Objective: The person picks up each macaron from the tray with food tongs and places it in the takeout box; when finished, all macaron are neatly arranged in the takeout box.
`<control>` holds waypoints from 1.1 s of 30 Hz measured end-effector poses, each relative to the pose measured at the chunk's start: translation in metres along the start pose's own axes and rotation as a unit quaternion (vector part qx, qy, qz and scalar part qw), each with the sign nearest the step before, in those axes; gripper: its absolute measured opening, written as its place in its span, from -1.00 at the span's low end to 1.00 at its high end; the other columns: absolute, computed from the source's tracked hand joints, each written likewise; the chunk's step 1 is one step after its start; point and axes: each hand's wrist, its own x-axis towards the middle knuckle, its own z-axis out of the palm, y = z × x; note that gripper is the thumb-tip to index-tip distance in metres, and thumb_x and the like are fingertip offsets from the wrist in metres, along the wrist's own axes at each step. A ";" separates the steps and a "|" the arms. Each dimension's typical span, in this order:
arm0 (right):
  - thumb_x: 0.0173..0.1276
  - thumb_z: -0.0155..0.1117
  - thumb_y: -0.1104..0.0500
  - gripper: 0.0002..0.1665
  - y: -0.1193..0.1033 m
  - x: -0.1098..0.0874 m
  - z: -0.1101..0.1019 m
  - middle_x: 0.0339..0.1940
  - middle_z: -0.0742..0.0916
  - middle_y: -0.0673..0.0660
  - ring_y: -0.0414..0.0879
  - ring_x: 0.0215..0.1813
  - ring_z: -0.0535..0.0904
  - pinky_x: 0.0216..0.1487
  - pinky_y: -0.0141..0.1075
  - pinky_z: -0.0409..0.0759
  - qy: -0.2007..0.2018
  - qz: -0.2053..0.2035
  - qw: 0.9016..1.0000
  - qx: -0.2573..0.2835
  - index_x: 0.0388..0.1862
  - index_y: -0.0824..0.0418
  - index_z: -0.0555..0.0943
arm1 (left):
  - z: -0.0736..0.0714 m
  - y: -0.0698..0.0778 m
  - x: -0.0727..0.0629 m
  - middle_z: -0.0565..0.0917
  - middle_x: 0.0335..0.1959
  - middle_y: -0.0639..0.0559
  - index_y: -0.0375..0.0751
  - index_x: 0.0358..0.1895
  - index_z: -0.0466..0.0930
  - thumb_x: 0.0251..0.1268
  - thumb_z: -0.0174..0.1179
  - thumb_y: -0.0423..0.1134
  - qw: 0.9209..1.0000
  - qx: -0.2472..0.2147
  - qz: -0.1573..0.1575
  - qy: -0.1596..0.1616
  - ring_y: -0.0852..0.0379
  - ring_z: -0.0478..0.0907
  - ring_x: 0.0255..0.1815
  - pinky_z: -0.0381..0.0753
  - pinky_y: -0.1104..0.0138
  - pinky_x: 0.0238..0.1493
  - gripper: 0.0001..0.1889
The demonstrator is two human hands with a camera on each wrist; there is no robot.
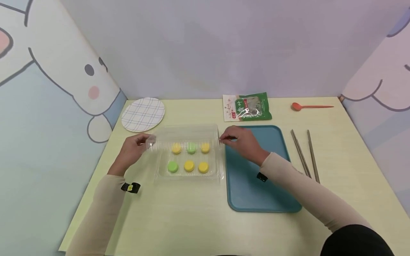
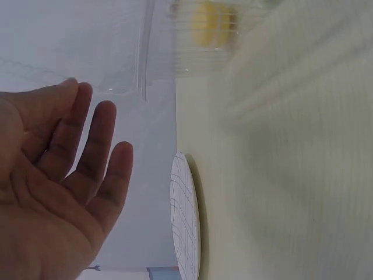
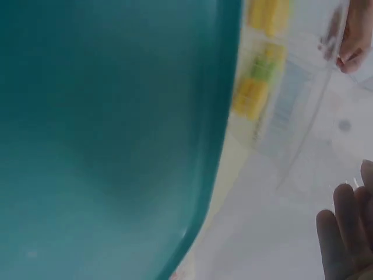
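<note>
A clear plastic box [image 1: 163, 174] holds several round macarons, some yellow [image 1: 189, 166] and some green [image 1: 173, 166], in two rows. Its hinged lid [image 1: 185, 133] stands partly raised over the back row. My left hand [image 1: 134, 146] pinches the lid's left corner between thumb and forefinger, while the other fingers stay loosely spread in the left wrist view. On the opposite side my right hand [image 1: 240, 141] pinches the lid's right edge, its thumb and forefinger meeting there. Only the fingers of that hand [image 3: 349, 227] show in the right wrist view.
Right of the box lies a blue tray [image 1: 256, 195], under my right forearm. Beyond it are metal chopsticks [image 1: 301, 153] and an orange spoon [image 1: 298, 106]. A green and white food packet [image 1: 253, 107] and a checked round plate [image 1: 143, 114] lie near the back wall.
</note>
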 end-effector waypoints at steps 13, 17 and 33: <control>0.45 0.30 0.21 -0.49 -0.010 -0.015 -0.003 -0.10 0.73 0.34 0.09 -0.16 0.72 -0.06 0.06 0.67 -0.082 0.274 0.911 0.296 0.31 0.39 0.50 | 0.004 -0.005 -0.021 0.48 0.30 -0.34 -0.41 0.42 0.36 0.54 0.06 -0.34 0.990 -0.108 0.000 -0.091 0.18 0.49 0.16 0.49 0.49 0.07 -0.53; 0.37 0.37 0.25 -0.39 -0.006 -0.013 -0.002 -0.14 0.76 0.27 0.09 -0.14 0.74 -0.03 0.04 0.67 -0.111 0.286 0.907 0.289 0.34 0.39 0.46 | 0.007 -0.010 -0.026 0.45 0.30 -0.38 -0.40 0.45 0.31 0.48 0.08 -0.45 0.988 -0.108 0.012 -0.106 -0.06 0.47 0.20 0.50 0.51 0.02 -0.49; 0.31 0.44 0.23 -0.64 -0.009 -0.022 0.014 -0.33 0.77 0.17 0.08 -0.31 0.74 -0.21 -0.07 0.72 -0.104 0.300 0.925 0.211 -0.02 0.38 0.56 | 0.025 -0.019 -0.049 0.42 0.28 -0.28 -0.35 0.43 0.30 0.54 0.09 -0.30 0.991 -0.097 -0.050 -0.080 -0.12 0.50 0.15 0.57 0.37 0.02 -0.52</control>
